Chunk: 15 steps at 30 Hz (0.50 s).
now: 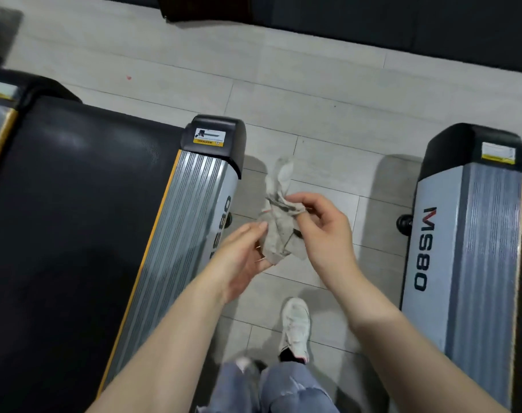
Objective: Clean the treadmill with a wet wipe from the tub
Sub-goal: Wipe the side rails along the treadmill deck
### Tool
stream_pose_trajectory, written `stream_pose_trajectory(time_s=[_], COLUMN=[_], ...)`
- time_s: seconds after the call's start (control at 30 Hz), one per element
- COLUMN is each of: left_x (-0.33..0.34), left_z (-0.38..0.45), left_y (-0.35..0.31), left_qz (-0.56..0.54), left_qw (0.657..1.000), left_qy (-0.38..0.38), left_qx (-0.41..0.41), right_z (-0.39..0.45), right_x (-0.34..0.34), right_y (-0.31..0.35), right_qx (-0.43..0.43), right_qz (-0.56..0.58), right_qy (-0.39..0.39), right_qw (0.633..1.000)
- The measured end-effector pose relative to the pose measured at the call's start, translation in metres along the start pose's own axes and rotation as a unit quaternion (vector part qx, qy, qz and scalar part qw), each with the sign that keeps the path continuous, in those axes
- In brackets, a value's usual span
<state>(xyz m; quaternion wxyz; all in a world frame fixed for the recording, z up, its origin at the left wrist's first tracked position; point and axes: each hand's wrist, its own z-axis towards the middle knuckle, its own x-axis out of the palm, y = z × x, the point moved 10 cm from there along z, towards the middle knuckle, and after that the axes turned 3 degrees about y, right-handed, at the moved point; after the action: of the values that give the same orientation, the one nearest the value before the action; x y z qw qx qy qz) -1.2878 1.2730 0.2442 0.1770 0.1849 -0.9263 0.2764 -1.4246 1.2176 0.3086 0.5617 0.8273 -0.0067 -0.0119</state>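
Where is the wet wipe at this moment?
In the head view, the dirty wet wipe is held by both hands over the floor, between two treadmills.

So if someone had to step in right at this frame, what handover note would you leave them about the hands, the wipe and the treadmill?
Left hand: under the wipe, thumb against it, fingers hidden behind the wipe.
Right hand: pinches the wipe's upper part between thumb and fingers.
Wipe: crumpled, streaked with dark grime, held over the floor between the two treadmills, touching neither.
Left treadmill beside the left arm; a second treadmill to the right. The tub is not in view.
Done: judging by the dirt, the wipe has already been used.
Left: cannot tell which surfaces are clean; probably refold to a cleaner face or fetch a fresh wipe, then carry on.
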Motion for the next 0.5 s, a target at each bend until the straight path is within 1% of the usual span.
stream_pose_trajectory(time_s=[0.03,0.07,0.1,0.13,0.2,0.3,0.37,0.4,0.43,0.47,0.5], left_x=[0.0,-0.001,-0.001,-0.001,-0.003,-0.004,-0.007,-0.011,-0.016,-0.021,-0.026], left_z=[-0.003,-0.004,-0.005,-0.005,-0.008,-0.013,-0.012,-0.01,-0.008,-0.006,-0.003], left_y=[-0.006,-0.012,-0.02,-0.027,-0.042,-0.062,-0.077,-0.086,-0.095,-0.105,-0.114], left_qz=[-0.011,-0.016,-0.019,-0.017,-0.03,-0.043,-0.004,0.026,0.054,0.078,0.098], left_qw=[1.0,1.0,1.0,0.999,0.998,0.996,0.998,0.998,0.998,0.997,0.994], left_qy=[-0.008,-0.013,-0.014,-0.012,-0.011,0.02,0.025,0.016,0.001,-0.018,-0.039], left_qx=[-0.006,-0.012,-0.02,-0.028,-0.047,-0.076,-0.065,-0.049,-0.032,-0.014,0.003], right_z=[0.0,-0.001,-0.002,-0.003,-0.001,0.003,0.004,0.006,0.01,0.015,0.022], right_x=[0.001,0.006,0.015,0.024,0.042,0.067,0.082,0.089,0.093,0.096,0.096], right_y=[0.016,0.032,0.044,0.048,0.046,0.04,0.042,0.042,0.045,0.047,0.051], right_qx=[-0.057,-0.126,-0.193,-0.239,-0.271,-0.282,-0.292,-0.289,-0.28,-0.261,-0.232], right_qz=[-0.069,-0.158,-0.249,-0.318,-0.398,-0.458,-0.476,-0.477,-0.468,-0.447,-0.409], right_qy=[0.005,0.014,0.027,0.046,0.087,0.145,0.187,0.205,0.215,0.216,0.203], right_qw=[0.996,0.979,0.949,0.916,0.872,0.831,0.808,0.804,0.81,0.828,0.859])
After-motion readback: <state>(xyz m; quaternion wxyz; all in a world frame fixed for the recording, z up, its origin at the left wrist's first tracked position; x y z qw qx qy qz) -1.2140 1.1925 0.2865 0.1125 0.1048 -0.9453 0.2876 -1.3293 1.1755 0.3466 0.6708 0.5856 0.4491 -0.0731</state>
